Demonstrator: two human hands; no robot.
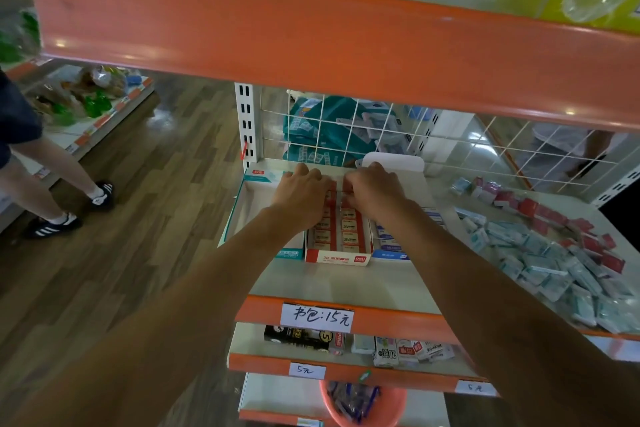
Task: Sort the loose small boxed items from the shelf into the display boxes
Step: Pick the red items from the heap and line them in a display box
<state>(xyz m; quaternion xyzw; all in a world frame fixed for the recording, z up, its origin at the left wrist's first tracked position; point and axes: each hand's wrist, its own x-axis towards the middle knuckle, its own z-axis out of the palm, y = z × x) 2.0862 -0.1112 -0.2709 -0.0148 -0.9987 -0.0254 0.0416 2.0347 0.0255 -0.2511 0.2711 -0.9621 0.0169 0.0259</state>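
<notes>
Handwritten paper label on orange shelf edge: "书包:15元". Lower shelf edge carries two handwritten tags, left tag and right tag, each "5元". Red-and-white display box, front panel: "2B", "deli" logo. Small boxes inside it: "2B". White carton on shelf below: "20". Black box: circled "5". Remaining print too blurred to read.

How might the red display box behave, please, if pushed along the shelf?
The red display box looks like thin card, so probably flexes. Its packed small boxes likely add weight. Sitting flat, it should slide, not roll.
</notes>
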